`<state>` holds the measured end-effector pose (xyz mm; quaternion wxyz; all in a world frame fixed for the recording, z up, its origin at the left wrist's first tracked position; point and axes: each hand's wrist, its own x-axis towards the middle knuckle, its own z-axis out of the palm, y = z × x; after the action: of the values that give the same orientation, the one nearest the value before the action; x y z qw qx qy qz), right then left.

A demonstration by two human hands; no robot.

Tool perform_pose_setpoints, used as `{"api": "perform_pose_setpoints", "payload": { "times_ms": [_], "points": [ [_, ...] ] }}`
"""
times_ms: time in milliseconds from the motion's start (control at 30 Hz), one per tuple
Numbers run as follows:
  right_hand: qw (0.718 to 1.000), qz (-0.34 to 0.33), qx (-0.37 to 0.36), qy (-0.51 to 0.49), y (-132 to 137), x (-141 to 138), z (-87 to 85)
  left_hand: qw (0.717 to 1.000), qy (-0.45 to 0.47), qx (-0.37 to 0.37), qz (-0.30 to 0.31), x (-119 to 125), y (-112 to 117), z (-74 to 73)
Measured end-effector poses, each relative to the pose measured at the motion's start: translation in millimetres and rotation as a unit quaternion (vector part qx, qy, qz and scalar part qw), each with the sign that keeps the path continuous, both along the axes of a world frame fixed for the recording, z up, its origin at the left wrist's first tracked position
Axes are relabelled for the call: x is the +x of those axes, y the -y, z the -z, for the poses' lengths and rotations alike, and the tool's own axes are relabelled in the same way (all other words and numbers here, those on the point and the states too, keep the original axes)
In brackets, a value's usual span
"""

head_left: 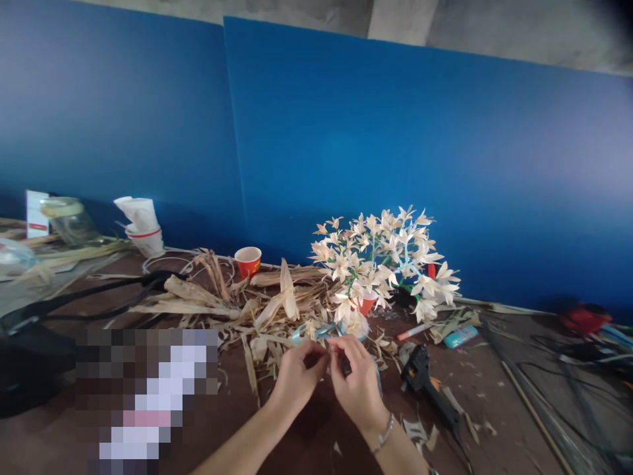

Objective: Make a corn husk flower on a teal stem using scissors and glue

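My left hand [298, 373] and my right hand [357, 378] meet low in the middle, fingers pinched together on a small piece of work between them that I cannot make out; a bit of light blue strip [316, 332] shows just above the fingers. A bracelet sits on my right wrist. Just beyond the hands stands a bouquet of cream husk flowers [383, 260] on green and blue stems in a small red pot. A heap of dried corn husks [257, 303] lies to the left of it.
A black and orange glue gun [428, 382] lies right of my hands, with a pink pen [414, 331] and blue lighter [461, 337] beyond. A red paper cup [248, 260], stacked white cups [143, 227], a jar [69, 221] and cables lie along the blue wall.
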<state>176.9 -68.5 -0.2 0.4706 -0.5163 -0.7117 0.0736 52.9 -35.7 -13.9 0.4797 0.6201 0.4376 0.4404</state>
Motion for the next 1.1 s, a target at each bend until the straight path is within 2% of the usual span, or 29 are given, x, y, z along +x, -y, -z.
{"api": "perform_pose_setpoints", "payload": {
  "times_ms": [133, 267, 433, 767, 867, 967, 1033, 1100],
  "points": [
    [0.999, -0.010, 0.012, 0.033, 0.5, 1.1, -0.2, 1.000, 0.007, -0.004, 0.008, 0.5, -0.5, -0.7],
    [0.996, -0.022, 0.027, 0.077, 1.6, 1.3, -0.2, 0.998, 0.051, -0.031, 0.025, 0.7, -1.6, 1.5],
    [0.998, 0.000, 0.040, 0.044, 1.6, 0.3, -0.3, 0.993, 0.089, -0.076, 0.023, 1.1, -3.7, 0.2],
    [0.997, 0.001, 0.064, 0.042, 2.3, 0.1, 3.8, 0.990, 0.107, -0.079, 0.040, 0.6, -0.7, -2.2],
    [0.996, 0.020, 0.079, 0.029, 3.3, 0.4, -5.9, 0.982, 0.146, -0.112, 0.042, 1.3, -1.9, -3.1],
    [0.994, 0.071, 0.072, 0.033, 5.4, 9.0, -26.5, 0.971, 0.179, -0.150, 0.042, 1.2, -3.3, -6.2],
    [0.992, 0.097, 0.023, 0.081, 10.1, 23.9, -41.7, 0.966, 0.194, -0.164, 0.040, 0.4, -4.0, -8.3],
    [0.977, 0.132, -0.036, 0.162, 19.4, 46.2, -52.1, 0.962, 0.209, -0.170, 0.040, -0.7, -4.2, -9.3]
  ]
}}
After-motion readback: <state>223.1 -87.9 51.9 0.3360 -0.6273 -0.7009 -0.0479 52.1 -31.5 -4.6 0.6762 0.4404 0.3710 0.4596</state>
